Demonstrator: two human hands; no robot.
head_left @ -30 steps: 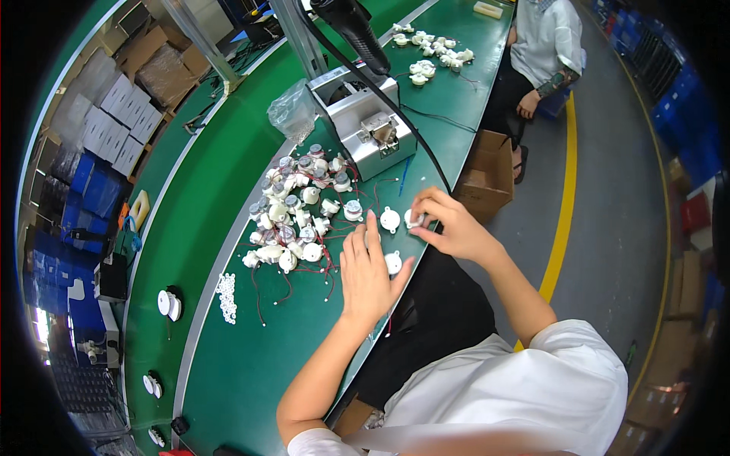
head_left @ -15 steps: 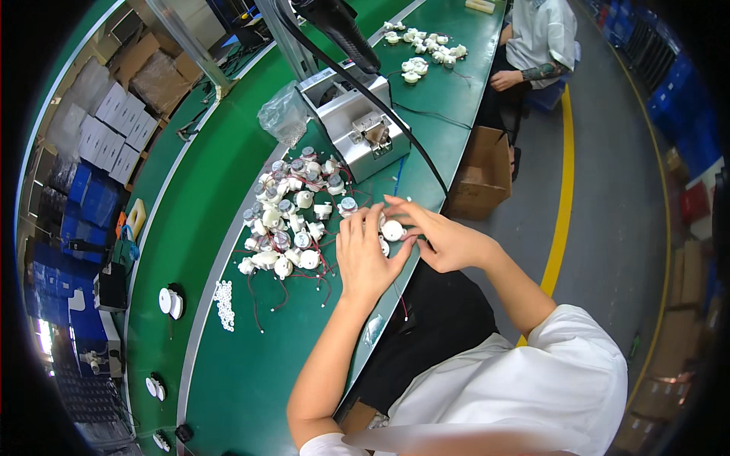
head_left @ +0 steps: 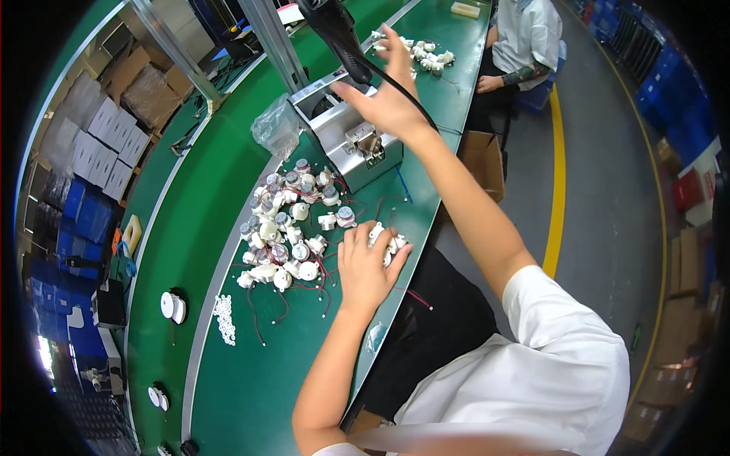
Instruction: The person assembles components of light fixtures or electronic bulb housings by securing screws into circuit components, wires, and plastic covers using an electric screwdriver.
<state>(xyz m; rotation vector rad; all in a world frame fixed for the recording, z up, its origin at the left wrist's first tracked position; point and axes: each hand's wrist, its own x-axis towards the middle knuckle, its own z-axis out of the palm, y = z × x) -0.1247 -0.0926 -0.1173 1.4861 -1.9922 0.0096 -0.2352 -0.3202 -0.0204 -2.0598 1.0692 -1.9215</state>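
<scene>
My left hand (head_left: 363,270) rests low over the near edge of the green table, its fingers curled around a white plastic motor unit (head_left: 378,235). Part of that unit is hidden under the fingers, and thin red and black wires trail by it. My right hand (head_left: 389,102) is raised with fingers spread and nothing in it, beside a black electric screwdriver (head_left: 334,38) hanging above the table. Below that hand stands a silver metal screw feeder (head_left: 353,144). To the left of my left hand lies a heap of white motor units (head_left: 293,220) with wires.
Small white rings (head_left: 224,319) lie in a cluster near the table's left border. A clear plastic bag (head_left: 277,128) sits beside the feeder. White parts (head_left: 173,306) stand on the green conveyor (head_left: 220,159). A person (head_left: 525,45) sits farther along, near a cardboard box (head_left: 484,163).
My right hand has left the white motor unit and risen forward to the hanging screwdriver, its fingers spreading. My left hand has stayed on the unit, near the table edge.
</scene>
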